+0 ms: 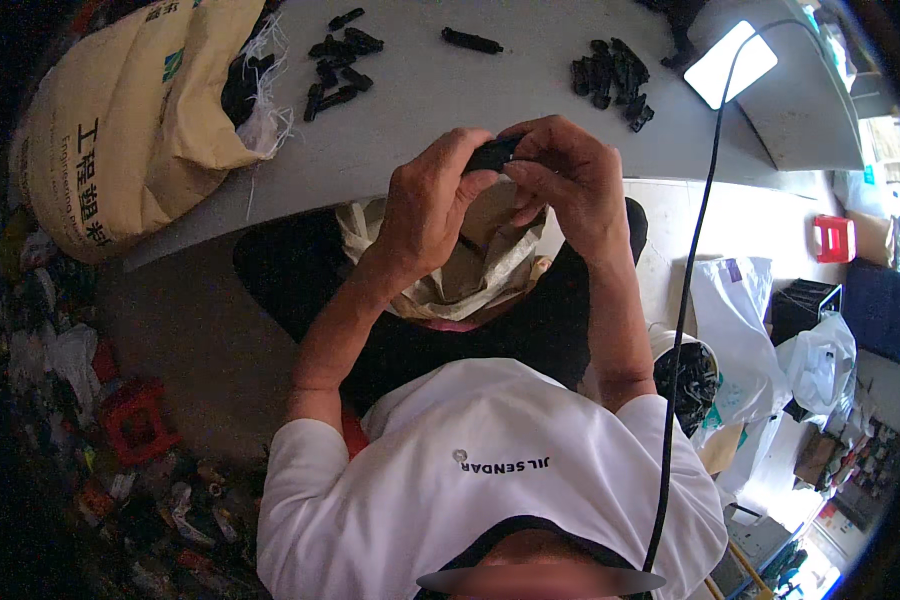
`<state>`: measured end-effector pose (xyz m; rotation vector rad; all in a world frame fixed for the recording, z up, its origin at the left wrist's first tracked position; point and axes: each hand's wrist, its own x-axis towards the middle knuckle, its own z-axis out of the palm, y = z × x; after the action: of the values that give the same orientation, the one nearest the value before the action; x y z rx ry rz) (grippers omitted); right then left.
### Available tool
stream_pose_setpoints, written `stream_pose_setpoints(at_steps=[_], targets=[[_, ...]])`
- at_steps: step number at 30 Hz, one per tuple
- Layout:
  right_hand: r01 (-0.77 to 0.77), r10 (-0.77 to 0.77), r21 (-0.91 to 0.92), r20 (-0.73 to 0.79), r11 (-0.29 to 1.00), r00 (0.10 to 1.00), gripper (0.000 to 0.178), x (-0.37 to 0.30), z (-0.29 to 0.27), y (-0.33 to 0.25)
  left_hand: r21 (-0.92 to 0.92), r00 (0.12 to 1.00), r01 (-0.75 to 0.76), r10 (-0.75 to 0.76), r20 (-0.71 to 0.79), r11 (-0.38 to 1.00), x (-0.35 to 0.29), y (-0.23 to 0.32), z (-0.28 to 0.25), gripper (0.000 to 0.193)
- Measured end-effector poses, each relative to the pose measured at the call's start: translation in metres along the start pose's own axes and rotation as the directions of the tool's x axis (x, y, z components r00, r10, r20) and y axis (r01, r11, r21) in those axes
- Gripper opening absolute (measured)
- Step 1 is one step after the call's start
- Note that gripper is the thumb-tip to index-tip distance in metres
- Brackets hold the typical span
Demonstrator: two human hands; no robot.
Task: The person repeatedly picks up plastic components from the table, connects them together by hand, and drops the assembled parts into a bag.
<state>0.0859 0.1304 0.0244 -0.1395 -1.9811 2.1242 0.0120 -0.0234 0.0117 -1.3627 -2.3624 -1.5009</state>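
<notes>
While both my hands meet at the near edge of the grey, smooth-topped table [390,125], the small, black, elongated part [489,156], apparently moulded plastic, sits between them, above the open beige woven sack [515,287] at my lap. Left hand [425,200]: thumb and fingers grasping its left end. Right hand [573,180]: thumb and forefinger pinching near the right end; exact contact partly hidden.

Handling estimate: light, stiff, probably slick on flat faces. Slim projections, if present as on the similar black pieces in the right-hand cluster [595,72], might snap under bending. Preferred hold: fingertips across the thicker body, near both ends, light pressure, no twisting.
</notes>
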Motion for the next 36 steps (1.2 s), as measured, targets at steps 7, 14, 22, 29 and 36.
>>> stream_pose_setpoints(at_steps=[7,14,22,29,36], targets=[[-0.041,0.037,0.130,0.034,0.991,0.999,0.012,-0.001,0.003,0.003,0.016,1.000,-0.021,0.021,-0.012,1.000,0.001,-0.001,-0.001,0.024],[0.266,-0.225,-0.482,0.141,0.835,0.964,0.027,0.002,-0.002,0.007,-0.026,0.998,0.011,-0.013,-0.062,1.000,-0.004,-0.001,-0.005,0.020],[0.465,-0.365,-0.512,0.288,0.723,0.885,0.031,0.001,-0.004,0.022,-0.028,1.000,0.002,-0.002,-0.009,1.000,-0.015,-0.006,-0.005,0.019],[0.501,-0.354,-0.488,0.366,0.715,0.861,0.025,-0.007,-0.007,0.030,-0.035,1.000,0.003,-0.002,0.031,0.999,-0.025,-0.006,-0.003,0.019],[0.441,-0.301,-0.457,0.348,0.772,0.888,0.024,-0.016,-0.005,0.053,0.133,0.985,0.038,-0.060,0.160,0.990,-0.001,-0.028,-0.010,0.027]])
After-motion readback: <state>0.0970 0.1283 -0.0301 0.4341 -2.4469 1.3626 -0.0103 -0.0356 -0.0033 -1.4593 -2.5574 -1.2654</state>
